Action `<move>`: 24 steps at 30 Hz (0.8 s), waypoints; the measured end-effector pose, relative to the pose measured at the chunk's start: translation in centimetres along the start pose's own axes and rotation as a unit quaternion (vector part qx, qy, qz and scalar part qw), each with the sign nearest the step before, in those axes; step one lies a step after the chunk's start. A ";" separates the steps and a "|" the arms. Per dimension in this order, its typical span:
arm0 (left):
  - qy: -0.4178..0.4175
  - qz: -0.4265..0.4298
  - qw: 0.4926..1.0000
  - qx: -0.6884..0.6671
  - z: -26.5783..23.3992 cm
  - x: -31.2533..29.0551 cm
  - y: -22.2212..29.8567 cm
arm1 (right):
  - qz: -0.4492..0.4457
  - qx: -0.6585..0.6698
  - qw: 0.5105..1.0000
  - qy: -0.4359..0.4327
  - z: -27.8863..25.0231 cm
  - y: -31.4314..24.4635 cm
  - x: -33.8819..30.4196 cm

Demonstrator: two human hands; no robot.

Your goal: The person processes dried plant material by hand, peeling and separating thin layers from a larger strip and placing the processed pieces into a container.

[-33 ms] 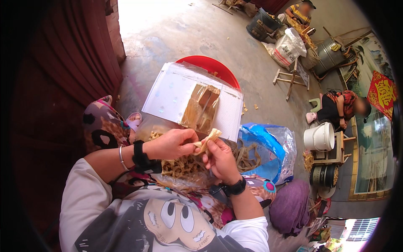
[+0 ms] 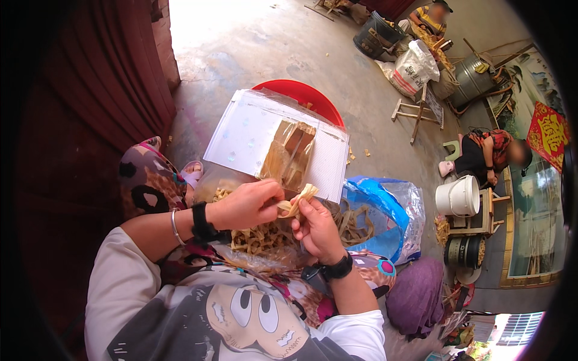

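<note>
Between my two hands is a pale yellow, flat strip [image 2: 307,193], folded over on itself; its material I cannot make out. My right hand [image 2: 321,231] is closed on it, thumb pressed against the fold. My left hand [image 2: 251,203] is closed too, its fingertips pinching the strip's left end and partly hiding it. Just beyond my hands, a brown wooden block [image 2: 295,148] in clear film rests on a white board [image 2: 235,135]. Under my hands, many pale folded pieces [image 2: 259,239] lie heaped in clear plastic on my lap. Brownish loose strips [image 2: 354,225] lie to the right.
A red basin [image 2: 301,90] shows behind the board. Right of my lap is a blue plastic bag [image 2: 385,216]. Farther right, a co-worker [image 2: 495,150] bends near a white bucket [image 2: 457,197]; another person [image 2: 428,19] sits at the back beside a white sack [image 2: 412,69].
My left fingers have shifted slightly at the strip's end, and a little more of the strip shows between my hands. The surroundings look the same.
</note>
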State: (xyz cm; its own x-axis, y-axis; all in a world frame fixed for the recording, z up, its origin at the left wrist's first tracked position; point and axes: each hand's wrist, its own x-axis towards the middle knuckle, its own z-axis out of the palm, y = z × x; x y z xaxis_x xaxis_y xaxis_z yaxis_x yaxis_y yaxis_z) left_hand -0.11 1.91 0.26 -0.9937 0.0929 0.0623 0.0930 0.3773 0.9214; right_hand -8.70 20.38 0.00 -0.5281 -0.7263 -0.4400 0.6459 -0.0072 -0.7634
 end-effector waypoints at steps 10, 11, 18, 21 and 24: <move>-0.001 0.033 0.997 0.071 -0.1 -0.3 0.2 | -0.022 -0.198 0.979 -0.040 1.1 -0.2 -0.4; -0.019 0.003 0.996 0.088 -0.1 -0.2 0.6 | -0.041 -0.250 0.967 -0.039 1.0 0.2 -0.4; 0.068 0.069 0.974 0.206 -1.0 -0.2 -0.2 | 0.026 -0.102 0.987 -0.120 0.3 -0.2 -0.3; 0.067 0.075 0.986 0.131 -0.5 -0.3 -0.5 | 0.077 -0.028 0.985 -0.149 -0.5 -0.6 -0.1; 0.031 0.059 0.995 0.078 -1.0 -0.5 0.4 | 0.047 -0.076 0.992 -0.083 0.3 -1.1 -0.1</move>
State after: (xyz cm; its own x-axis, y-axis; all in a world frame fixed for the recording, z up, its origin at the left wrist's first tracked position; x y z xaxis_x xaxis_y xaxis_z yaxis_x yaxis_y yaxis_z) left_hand 0.34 1.09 1.02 -0.9769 0.0893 0.1941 0.2123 0.5066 0.8356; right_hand -9.14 20.24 1.02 -0.3632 -0.8227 -0.4373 0.5898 0.1603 -0.7915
